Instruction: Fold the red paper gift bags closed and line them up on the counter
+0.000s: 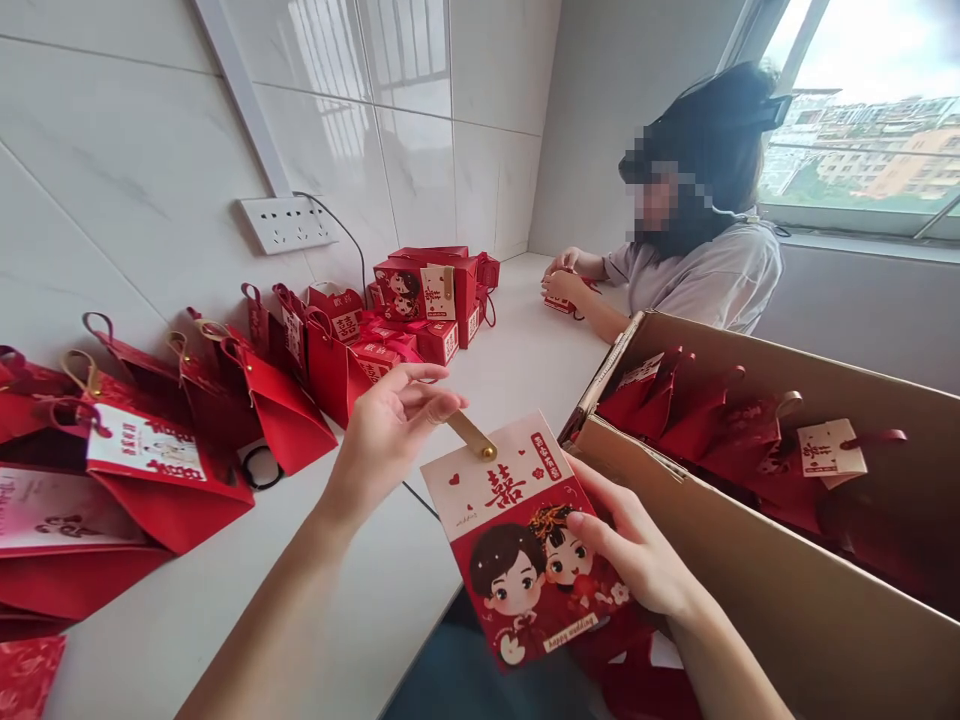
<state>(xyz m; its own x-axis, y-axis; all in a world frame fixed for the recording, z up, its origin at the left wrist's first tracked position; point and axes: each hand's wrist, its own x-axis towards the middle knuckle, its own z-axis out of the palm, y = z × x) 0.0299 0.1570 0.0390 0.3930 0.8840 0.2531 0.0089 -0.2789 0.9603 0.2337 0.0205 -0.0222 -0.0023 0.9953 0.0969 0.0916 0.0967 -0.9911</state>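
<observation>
My right hand (637,550) grips a flat red and cream gift box (517,540) by its right edge; a cartoon couple is printed on its front. My left hand (397,420) is above the box's top left corner, its thumb and forefinger pinched on the tan strap (472,435) that is fixed to the box by a gold stud. The box is held over the near edge of the white counter (247,600).
Folded red gift boxes (277,390) line the wall at left, with a stack of assembled ones (427,300) further back. An open cardboard carton (757,560) of flat red boxes stands at right. Another person (697,250) sits at the far end, handling a red box. A wall socket (285,222) is above.
</observation>
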